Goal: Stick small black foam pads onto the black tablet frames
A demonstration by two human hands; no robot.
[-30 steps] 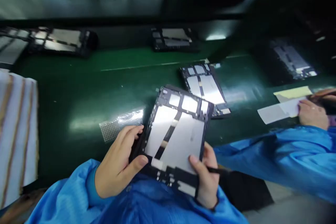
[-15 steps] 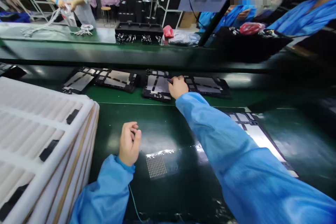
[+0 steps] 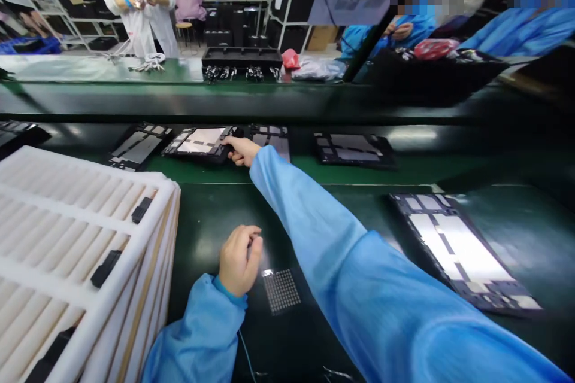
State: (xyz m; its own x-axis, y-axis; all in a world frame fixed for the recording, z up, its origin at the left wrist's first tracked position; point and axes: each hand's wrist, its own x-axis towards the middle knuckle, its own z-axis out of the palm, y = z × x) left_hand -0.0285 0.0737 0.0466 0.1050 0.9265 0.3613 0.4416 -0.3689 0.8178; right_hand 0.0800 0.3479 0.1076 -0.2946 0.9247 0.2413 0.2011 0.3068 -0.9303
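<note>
My right hand (image 3: 242, 150) reaches far across the green belt (image 3: 341, 175) and grips the right end of a black tablet frame (image 3: 197, 143) with a silvery inside. Just right of that hand lies another frame (image 3: 275, 137), partly hidden by my blue sleeve. My left hand (image 3: 239, 259) rests curled in a loose fist on the dark bench near me, next to a small perforated sheet (image 3: 281, 290). Nothing shows in its fingers. A further tablet frame (image 3: 462, 252) lies on the bench at my right.
A stack of white foam trays (image 3: 72, 263) fills the near left. More frames (image 3: 137, 146) (image 3: 353, 149) sit along the belt. Behind it runs a raised green shelf (image 3: 135, 72) with a black parts tray (image 3: 241, 60). People work beyond it and at the far right.
A second ago both hands held a tablet frame near my lap. My right hand then set it on the far belt and has now slid left onto the neighbouring frame; my left hand curled tighter.
</note>
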